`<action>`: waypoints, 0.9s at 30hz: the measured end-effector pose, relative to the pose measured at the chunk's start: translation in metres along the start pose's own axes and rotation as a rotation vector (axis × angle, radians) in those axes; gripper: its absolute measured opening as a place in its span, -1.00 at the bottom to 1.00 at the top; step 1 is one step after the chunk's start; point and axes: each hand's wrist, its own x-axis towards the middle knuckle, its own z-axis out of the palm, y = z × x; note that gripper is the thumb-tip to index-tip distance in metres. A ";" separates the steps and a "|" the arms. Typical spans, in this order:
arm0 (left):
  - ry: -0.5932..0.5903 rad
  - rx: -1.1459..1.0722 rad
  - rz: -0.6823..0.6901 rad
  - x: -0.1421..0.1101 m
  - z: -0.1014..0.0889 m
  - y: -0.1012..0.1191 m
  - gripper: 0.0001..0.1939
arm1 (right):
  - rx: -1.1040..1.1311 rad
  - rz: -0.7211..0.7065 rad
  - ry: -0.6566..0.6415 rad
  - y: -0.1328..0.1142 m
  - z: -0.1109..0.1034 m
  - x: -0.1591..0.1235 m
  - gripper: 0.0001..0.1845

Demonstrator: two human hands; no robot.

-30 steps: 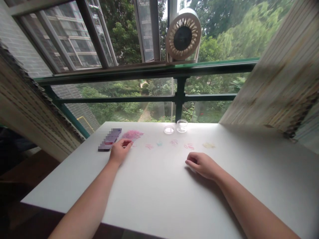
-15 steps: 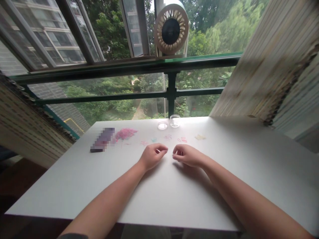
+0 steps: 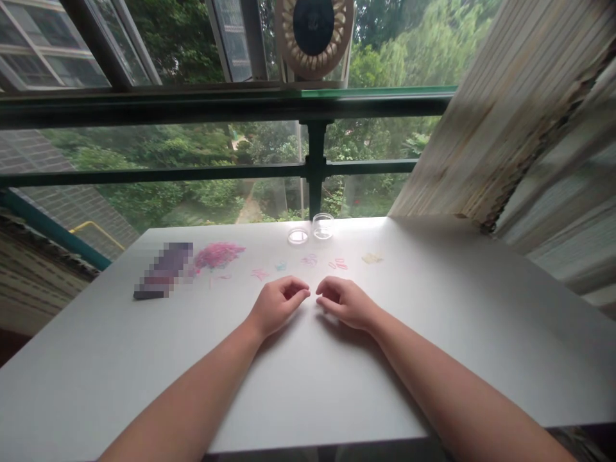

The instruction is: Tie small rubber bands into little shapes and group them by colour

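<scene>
both hands are out over the white table (image 3: 269, 385), fingertips facing each other, close but not touching. left hand (image 3: 278, 304): thumb and finger come together at the tips, can't tell if there's anything tiny in there. right hand (image 3: 350, 304): fingers curled, with a small gap between thumb and fingertip. just past them there's a row of little piles, left to right: pink (image 3: 260, 274), teal (image 3: 280, 266), purple (image 3: 309, 259), red-pink loops (image 3: 341, 264), yellow (image 3: 372, 257). big pink-purple heap (image 3: 220, 255) sits far left.
</scene>
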 end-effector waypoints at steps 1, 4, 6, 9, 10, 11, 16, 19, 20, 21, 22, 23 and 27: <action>-0.012 0.014 0.003 0.000 0.000 0.000 -0.77 | 0.019 -0.006 0.001 0.000 0.000 0.000 -0.92; -0.035 0.043 0.011 0.000 0.001 0.002 -0.78 | 0.039 -0.015 -0.005 -0.002 0.001 -0.001 -0.90; -0.044 0.044 0.015 -0.001 0.002 0.003 -0.78 | 0.027 -0.025 -0.015 -0.003 0.002 -0.002 -0.89; -0.068 0.026 0.014 -0.002 0.002 0.004 -0.78 | 0.013 -0.039 -0.012 -0.004 0.002 -0.004 -0.89; -0.077 0.019 0.012 -0.003 0.002 0.005 -0.77 | 0.015 -0.040 -0.008 -0.003 0.003 -0.004 -0.89; -0.084 0.011 0.009 -0.003 0.002 0.005 -0.76 | 0.021 -0.040 -0.005 -0.003 0.003 -0.004 -0.89; -0.091 -0.048 -0.014 -0.003 0.002 0.007 -0.72 | 0.066 -0.039 0.009 0.001 0.005 -0.004 -0.88; -0.088 -0.075 -0.026 -0.004 0.002 0.007 -0.71 | 0.086 -0.026 0.004 0.001 0.005 -0.005 -0.91; -0.089 -0.077 -0.028 -0.004 0.002 0.007 -0.71 | 0.091 -0.019 0.004 0.001 0.004 -0.005 -0.92; -0.090 -0.075 -0.029 -0.004 0.002 0.007 -0.72 | 0.095 -0.014 0.003 0.001 0.004 -0.005 -0.92; -0.091 -0.073 -0.027 -0.004 0.002 0.006 -0.72 | 0.098 -0.012 0.004 0.001 0.004 -0.005 -0.93; -0.092 -0.070 -0.025 -0.004 0.002 0.006 -0.72 | 0.104 -0.012 0.004 0.001 0.004 -0.005 -0.94; -0.099 -0.073 -0.001 -0.004 0.003 0.004 -0.73 | 0.138 -0.018 0.011 0.000 0.005 -0.004 -0.93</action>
